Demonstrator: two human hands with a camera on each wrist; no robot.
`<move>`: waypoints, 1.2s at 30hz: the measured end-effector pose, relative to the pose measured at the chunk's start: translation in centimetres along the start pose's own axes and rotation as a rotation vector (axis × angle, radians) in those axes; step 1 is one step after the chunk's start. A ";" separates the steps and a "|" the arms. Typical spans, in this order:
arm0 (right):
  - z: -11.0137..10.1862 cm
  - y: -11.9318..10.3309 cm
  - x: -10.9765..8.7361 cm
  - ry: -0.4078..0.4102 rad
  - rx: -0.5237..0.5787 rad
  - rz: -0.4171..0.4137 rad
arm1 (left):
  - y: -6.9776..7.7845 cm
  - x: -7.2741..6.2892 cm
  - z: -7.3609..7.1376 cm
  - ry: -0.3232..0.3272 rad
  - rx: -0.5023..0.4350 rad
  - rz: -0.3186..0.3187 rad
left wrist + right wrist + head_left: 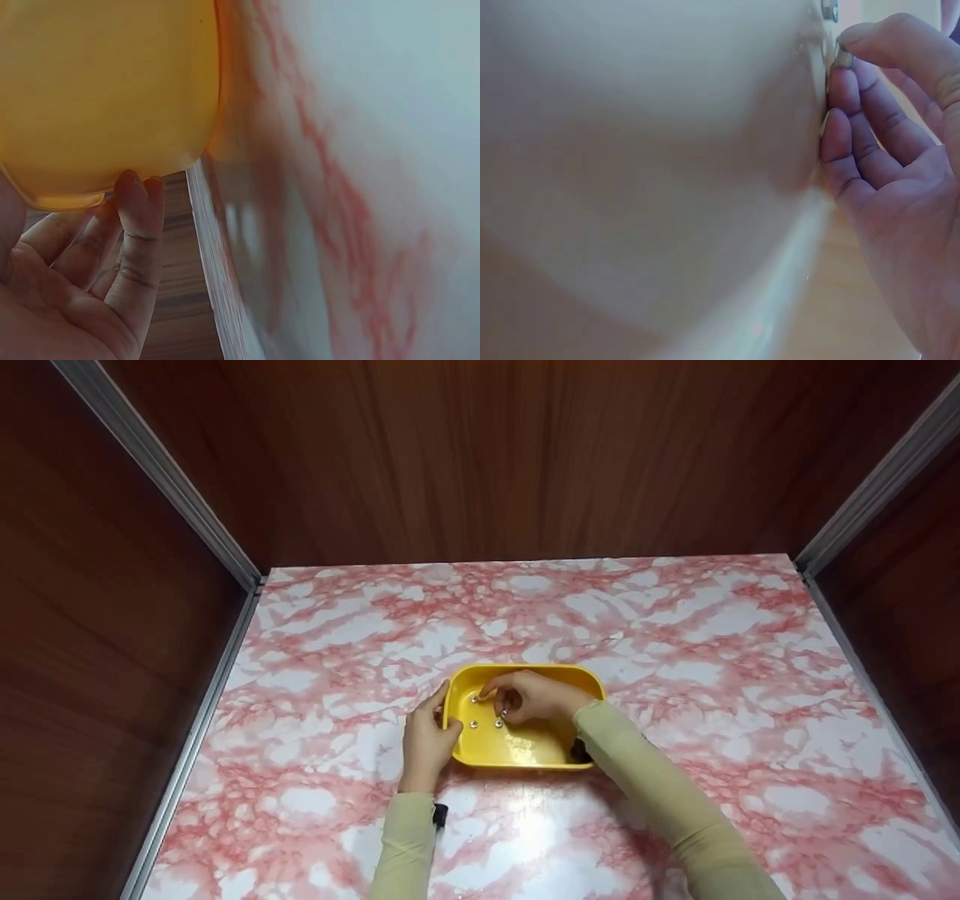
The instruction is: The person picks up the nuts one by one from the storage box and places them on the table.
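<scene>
A yellow rectangular tub [555,746] with rounded corners sits on the table. My left hand [429,742] grips its left wall, thumb over the rim and fingers outside. In the left wrist view those fingers [139,255] press against the tub's outer side. Reaching into the tub from the right, my right hand [534,696] pinches a small metal nut [844,58] between thumb and fingertips, low by the tub floor. Close by are other nuts: one nut [473,724] at the left, another nut [474,700] behind it, and a third nut [499,724] below the right fingers.
The table [337,645] has a red and white marbled top. Dark wooden panels stand at the back [487,457], left [112,607] and right, joined by grey metal posts [172,480]. A small black device [439,815] is at the left wrist.
</scene>
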State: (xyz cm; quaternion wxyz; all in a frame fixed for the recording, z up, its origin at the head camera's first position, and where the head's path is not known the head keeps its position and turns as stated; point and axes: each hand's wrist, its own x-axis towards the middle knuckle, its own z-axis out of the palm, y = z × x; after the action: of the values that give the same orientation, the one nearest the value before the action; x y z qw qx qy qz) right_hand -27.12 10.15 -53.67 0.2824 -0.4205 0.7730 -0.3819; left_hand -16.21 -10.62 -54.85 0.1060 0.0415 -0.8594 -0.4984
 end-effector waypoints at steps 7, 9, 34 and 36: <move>-0.1 -0.2 0.1 0.008 0.058 0.026 | 0.0 0.0 -0.1 0.026 0.019 -0.001; -0.1 -0.3 0.1 0.007 0.073 0.036 | 0.0 -0.1 -0.1 0.030 0.028 -0.004; -0.2 -0.2 -0.1 0.023 0.229 0.025 | -0.1 0.0 0.0 0.016 -0.009 0.006; -0.2 -0.2 -0.1 0.026 0.236 0.023 | -0.1 0.0 0.0 0.014 -0.012 0.007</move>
State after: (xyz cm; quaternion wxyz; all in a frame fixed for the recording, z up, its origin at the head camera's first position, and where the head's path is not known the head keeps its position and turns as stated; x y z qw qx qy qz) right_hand -27.08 10.25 -53.40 0.3244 -0.3705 0.7309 -0.4726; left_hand -16.23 -10.71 -54.92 0.1139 0.0413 -0.8558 -0.5030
